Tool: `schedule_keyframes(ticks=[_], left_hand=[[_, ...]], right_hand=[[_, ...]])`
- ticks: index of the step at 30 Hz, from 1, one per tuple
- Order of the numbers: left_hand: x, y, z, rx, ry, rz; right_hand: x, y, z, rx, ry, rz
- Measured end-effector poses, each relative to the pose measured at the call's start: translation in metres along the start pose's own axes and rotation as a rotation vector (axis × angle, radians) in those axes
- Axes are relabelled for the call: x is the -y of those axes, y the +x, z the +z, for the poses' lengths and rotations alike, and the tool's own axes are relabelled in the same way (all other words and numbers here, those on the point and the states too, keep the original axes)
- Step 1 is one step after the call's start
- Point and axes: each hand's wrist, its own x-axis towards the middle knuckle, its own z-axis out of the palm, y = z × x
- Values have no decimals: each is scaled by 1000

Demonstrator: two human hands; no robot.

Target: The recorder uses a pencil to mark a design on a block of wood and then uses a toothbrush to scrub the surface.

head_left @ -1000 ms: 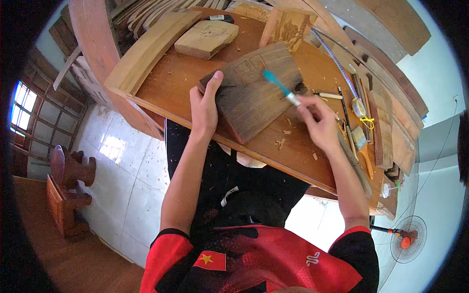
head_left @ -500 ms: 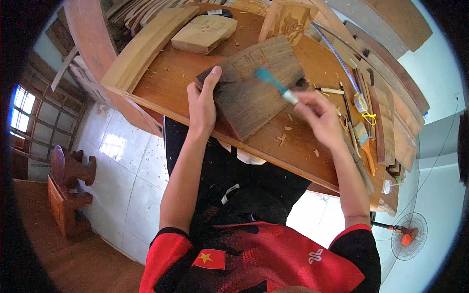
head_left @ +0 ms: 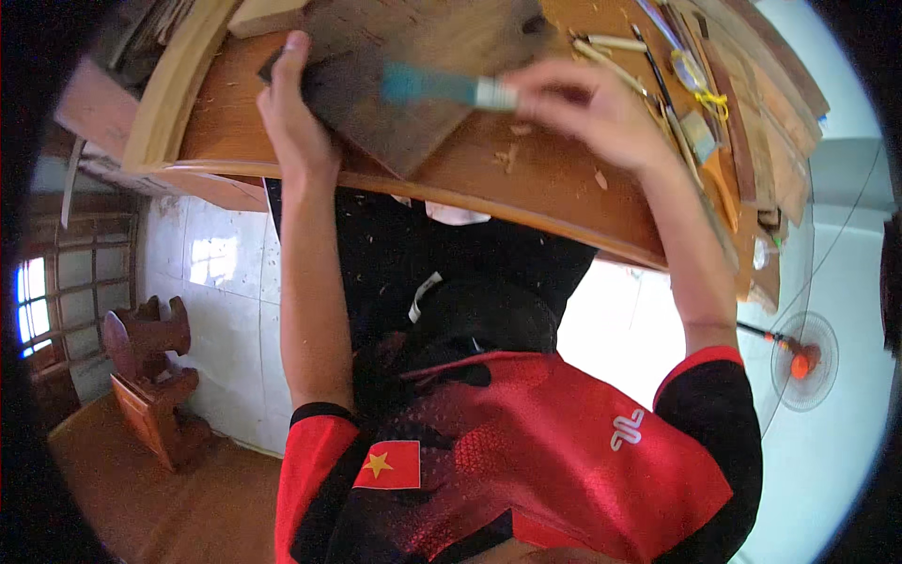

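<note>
In the head view, your left hand [head_left: 299,132], in the upper left of the frame, grips a dark board [head_left: 376,122] by its left corner, with your thumb on top and the other fingers partly hidden. The board is at the top of the frame, left of centre, and is cut off by the upper rim. It sits at a slant, with 1 corner pointing down at the front edge of the wooden table [head_left: 583,207].

Your right hand [head_left: 597,108], right of centre near the top, pinches a brush [head_left: 451,89] at its pale band. The brush's teal end points left over the board; it is blurred, so you cannot tell whether it touches the wood.

Wood chips [head_left: 510,155] lie on the table between the board and your right hand. In the upper right, a tape measure [head_left: 686,68] with a yellow cord lies near a second brush [head_left: 722,188] with an orange handle. A curved pale beam [head_left: 188,85] rests along the table in the upper left. A fan [head_left: 803,362] stands at the right side of the frame, and dark wooden furniture [head_left: 146,343] at the lower left.
</note>
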Motion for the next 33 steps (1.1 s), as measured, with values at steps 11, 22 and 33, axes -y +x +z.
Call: schedule_keyframes(ticks=[11, 22, 33], left_hand=[[-5, -5, 13, 51, 14, 14], [16, 16, -15, -99, 245, 276], [-8, -4, 2, 86, 58, 51]], right_hand=[[-8, -4, 9, -351, -269, -52], [-10, -11, 6, 0, -19, -32], [1, -4, 7, -341, -36, 83]])
